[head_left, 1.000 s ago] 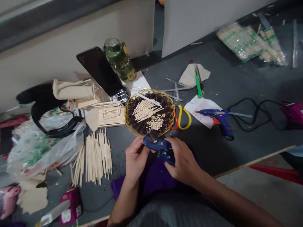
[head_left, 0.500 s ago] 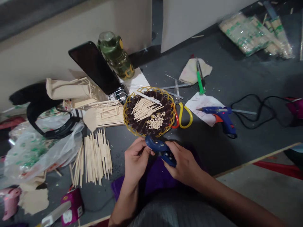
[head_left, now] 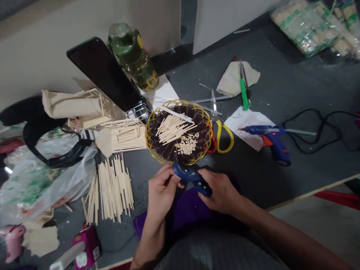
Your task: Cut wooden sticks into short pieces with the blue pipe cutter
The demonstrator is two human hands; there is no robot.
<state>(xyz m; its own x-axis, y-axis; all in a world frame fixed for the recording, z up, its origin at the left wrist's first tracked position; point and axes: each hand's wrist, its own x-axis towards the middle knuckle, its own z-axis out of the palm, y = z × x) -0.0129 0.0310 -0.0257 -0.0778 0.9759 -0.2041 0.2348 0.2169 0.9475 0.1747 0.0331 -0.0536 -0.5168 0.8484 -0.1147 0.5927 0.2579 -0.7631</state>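
My right hand is closed round the handles of a blue hand cutter, just in front of the basket. At the cutter's head, my left hand is closed in a pinch; whatever lies between those fingertips is hidden. The round woven basket, dark brown with a yellow rim, holds thin wooden sticks and a heap of small cut stick pieces. More long sticks lie side by side left of my left hand. A purple cloth is under my hands.
Right of the basket are scissors with yellow and red handles, a blue glue gun with its cord, and a green cutter knife. Behind stand a phone and a green bottle. Stick structures and plastic bags lie left.
The view has shifted slightly and come a little closer to the table. Both hands keep nearly the same hold at the blue cutter, whose handles look slightly more closed or turned.
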